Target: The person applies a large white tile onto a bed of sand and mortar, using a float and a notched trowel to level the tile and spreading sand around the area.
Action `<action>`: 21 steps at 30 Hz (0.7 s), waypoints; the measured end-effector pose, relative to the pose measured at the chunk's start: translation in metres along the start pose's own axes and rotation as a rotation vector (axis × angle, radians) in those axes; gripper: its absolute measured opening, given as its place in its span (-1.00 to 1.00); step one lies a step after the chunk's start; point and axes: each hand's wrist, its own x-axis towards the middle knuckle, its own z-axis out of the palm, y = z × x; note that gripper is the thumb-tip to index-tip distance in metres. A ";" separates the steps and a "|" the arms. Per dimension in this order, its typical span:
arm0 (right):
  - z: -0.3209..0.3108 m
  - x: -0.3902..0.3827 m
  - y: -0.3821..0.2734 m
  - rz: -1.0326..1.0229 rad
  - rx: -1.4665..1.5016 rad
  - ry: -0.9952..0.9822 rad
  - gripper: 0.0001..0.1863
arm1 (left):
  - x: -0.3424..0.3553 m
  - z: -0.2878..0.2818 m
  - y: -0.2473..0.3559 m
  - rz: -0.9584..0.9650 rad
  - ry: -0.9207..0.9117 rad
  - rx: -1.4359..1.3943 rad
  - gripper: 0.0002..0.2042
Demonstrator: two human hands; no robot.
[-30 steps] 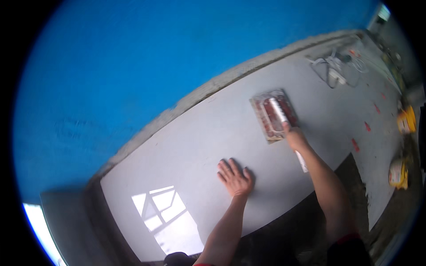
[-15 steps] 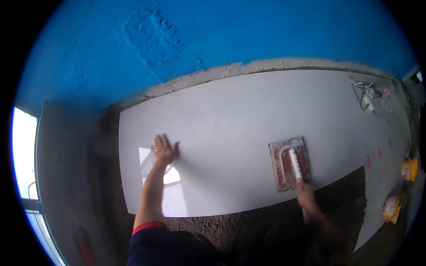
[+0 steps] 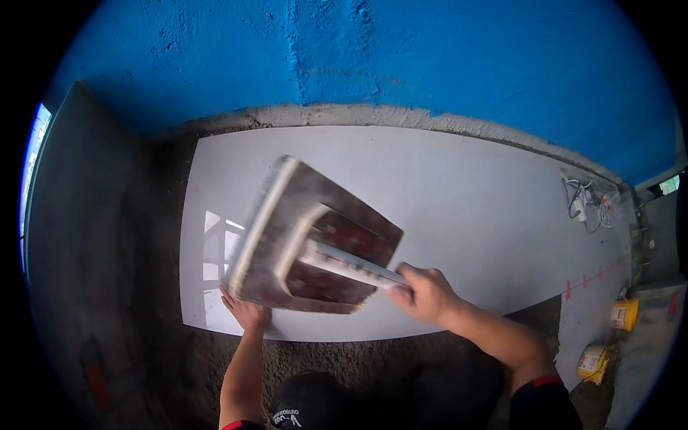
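My right hand (image 3: 423, 292) grips the pale handle (image 3: 351, 266) of a large flat tamping tool with a brown, worn board (image 3: 358, 229) and a lighter rim. The board is tilted and raised over the left part of a big glossy white tile (image 3: 473, 201), which reflects a window at its left end. My left hand (image 3: 245, 309) lies at the tile's lower left, fingers flat and apart, partly hidden behind the board. The tile rests on dark, rough mortar (image 3: 365, 362).
Blue wall (image 3: 466, 64) with a rough grey strip behind the tile. Grey upright panel (image 3: 75, 215) at left. Coiled cables (image 3: 588, 204) at the tile's right end. Red clips (image 3: 568, 290), two yellow buckets (image 3: 624, 312) lower right. My dark-clad legs (image 3: 437, 373) at the bottom.
The tool has moved leftward and up toward the camera, now large and tilted in my right hand. My left hand is lower, behind it. The view has shifted too.
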 end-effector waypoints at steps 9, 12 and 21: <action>-0.050 0.029 0.172 0.882 0.455 0.253 -0.28 | 0.023 -0.028 0.089 -0.001 0.091 -0.196 -0.28; -0.093 0.033 0.118 0.579 0.336 0.451 -0.29 | 0.022 -0.030 0.072 -0.063 0.100 -0.140 -0.29; -0.071 0.070 0.238 0.694 0.121 0.350 -0.22 | 0.038 -0.022 0.107 -0.025 0.133 -0.208 -0.30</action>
